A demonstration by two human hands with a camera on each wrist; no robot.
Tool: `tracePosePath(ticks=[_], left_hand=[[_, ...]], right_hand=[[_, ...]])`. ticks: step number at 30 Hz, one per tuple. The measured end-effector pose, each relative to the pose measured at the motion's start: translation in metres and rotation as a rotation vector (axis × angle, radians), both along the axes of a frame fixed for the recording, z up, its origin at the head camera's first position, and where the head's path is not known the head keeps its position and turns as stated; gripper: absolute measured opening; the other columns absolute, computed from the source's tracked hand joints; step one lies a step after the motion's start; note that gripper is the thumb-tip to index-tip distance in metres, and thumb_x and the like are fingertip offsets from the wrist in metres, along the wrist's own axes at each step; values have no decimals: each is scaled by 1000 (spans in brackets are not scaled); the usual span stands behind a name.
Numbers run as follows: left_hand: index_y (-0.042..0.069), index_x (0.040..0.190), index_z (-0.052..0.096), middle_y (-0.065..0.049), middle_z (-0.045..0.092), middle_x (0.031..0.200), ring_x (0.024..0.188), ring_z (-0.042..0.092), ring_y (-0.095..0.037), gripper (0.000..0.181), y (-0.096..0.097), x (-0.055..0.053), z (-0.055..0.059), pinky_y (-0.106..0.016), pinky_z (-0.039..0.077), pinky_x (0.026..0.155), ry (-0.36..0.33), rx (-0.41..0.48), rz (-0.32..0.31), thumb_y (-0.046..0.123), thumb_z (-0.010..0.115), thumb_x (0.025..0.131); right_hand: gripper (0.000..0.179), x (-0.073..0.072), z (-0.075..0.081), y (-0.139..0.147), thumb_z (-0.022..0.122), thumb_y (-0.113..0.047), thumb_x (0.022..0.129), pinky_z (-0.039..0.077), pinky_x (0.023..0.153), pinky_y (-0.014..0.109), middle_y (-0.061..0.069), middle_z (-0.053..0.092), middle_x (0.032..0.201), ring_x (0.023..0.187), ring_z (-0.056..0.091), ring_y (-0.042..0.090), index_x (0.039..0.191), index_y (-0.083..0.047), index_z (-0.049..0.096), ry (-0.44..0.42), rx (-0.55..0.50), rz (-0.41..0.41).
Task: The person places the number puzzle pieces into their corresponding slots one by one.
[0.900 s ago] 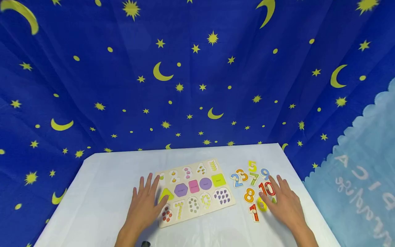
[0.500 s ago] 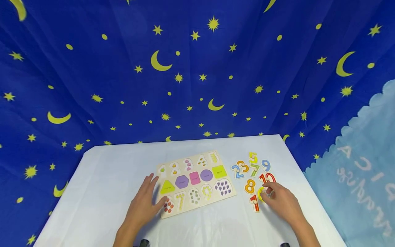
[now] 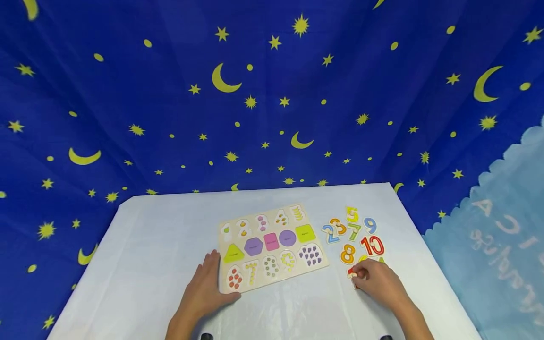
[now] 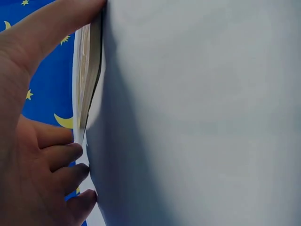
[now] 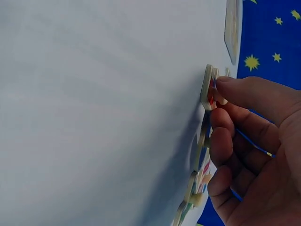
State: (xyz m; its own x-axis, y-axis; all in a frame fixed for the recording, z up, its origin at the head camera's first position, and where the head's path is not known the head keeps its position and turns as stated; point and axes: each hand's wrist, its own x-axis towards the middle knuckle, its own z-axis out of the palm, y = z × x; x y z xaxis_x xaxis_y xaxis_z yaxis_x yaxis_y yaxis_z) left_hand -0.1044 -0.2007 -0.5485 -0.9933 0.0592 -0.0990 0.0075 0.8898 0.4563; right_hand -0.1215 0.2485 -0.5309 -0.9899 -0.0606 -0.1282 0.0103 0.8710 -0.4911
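Note:
A wooden puzzle board [image 3: 225,245] with coloured shapes and number-shaped recesses lies on the table. My left hand [image 3: 204,288] is at its near left corner, fingers along the left side and thumb stretched along the front edge; the left wrist view shows the thumb at the board's side [image 4: 94,61]. My right hand [image 3: 379,283] pinches the red number 1 puzzle piece [image 3: 350,272] between thumb and fingers. In the right wrist view the thumb lies at the knob of this piece [image 5: 206,92]. The hand covers most of the piece in the head view.
Several knobbed number pieces lie right of the board, including the orange 8 [image 3: 347,254], red 10 [image 3: 372,245], blue 2 [image 3: 330,233] and blue 9 [image 3: 370,225]. Part of a yellow piece [image 3: 362,258] shows behind my right hand. A blue star-patterned cloth [image 3: 263,113] surrounds the white table [image 3: 170,226].
My right hand, spread above the pieces at first, has closed its fingers and moved down and left onto the red 1. My left hand has shifted down from over the board to its near corner.

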Motion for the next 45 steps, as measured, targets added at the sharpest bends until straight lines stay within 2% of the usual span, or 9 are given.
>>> tracePosePath(ticks=[5,13,24,31,38,45], left_hand=[[-2,148,32,-16,26,155,143,17,-34,123,1,0,-1,-49,19,112,27,-31,-30,69,77,58],[-3,147,32,-16,27,154,143,18,-35,120,0,1,2,-49,18,113,33,-45,-45,69,76,61],[-2,147,32,-17,27,154,142,19,-35,119,-1,1,1,-50,18,113,33,-40,-42,68,76,62],[-4,147,32,-19,26,154,141,20,-37,123,-1,0,4,-52,16,112,12,-40,-59,72,74,60],[-3,147,32,-19,26,154,142,18,-37,122,-1,-1,5,-52,15,113,3,-34,-65,71,74,60],[-3,147,32,-19,26,154,142,17,-37,123,-1,-1,3,-52,15,113,-20,-29,-60,72,74,60]], right_hand=[[16,3,-2,1,80,-22,74,41,60,32,-11,56,71,64,50,10,86,-18,71,27,-21,-8],[14,4,-1,-2,78,-19,74,41,61,33,-11,55,70,65,49,10,86,-14,71,98,-5,1],[19,-9,4,-14,78,-19,75,42,61,33,-7,57,73,67,50,12,91,-11,72,149,-5,-28],[13,-17,-1,-22,78,-18,73,41,58,31,-10,55,70,63,49,10,84,-14,71,223,-23,-10],[16,-28,3,-36,77,-18,75,44,63,32,-9,58,74,67,51,11,89,-13,72,187,-49,3],[16,-36,5,-52,77,-19,75,42,61,31,-9,56,72,66,50,11,88,-12,71,176,-88,37]])
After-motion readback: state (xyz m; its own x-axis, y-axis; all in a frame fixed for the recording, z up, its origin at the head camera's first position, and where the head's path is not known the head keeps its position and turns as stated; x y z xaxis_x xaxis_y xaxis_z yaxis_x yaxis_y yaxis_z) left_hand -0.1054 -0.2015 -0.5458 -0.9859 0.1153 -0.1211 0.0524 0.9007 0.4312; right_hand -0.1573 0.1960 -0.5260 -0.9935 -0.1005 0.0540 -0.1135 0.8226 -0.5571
